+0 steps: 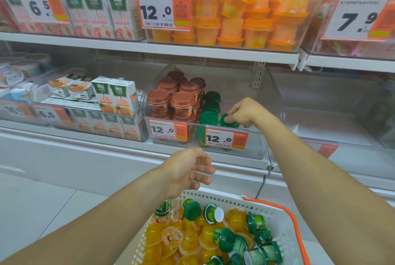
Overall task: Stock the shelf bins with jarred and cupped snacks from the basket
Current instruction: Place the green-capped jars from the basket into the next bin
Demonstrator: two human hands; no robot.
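Note:
My right hand reaches into the clear shelf bin on the lower shelf and grips a green-lidded cup at the bin's front, beside a row of other green-lidded cups. Brown-lidded cups are stacked on the bin's left side. My left hand hovers open, fingers relaxed, between the shelf edge and the white basket. The basket at the bottom holds several green-lidded cups and yellow jelly cups.
Above, a clear bin of orange-lidded cups sits on the upper shelf. Juice cartons fill the bin to the left. A clear bin stands to the right. Orange price tags hang on the bin fronts. The basket has an orange handle.

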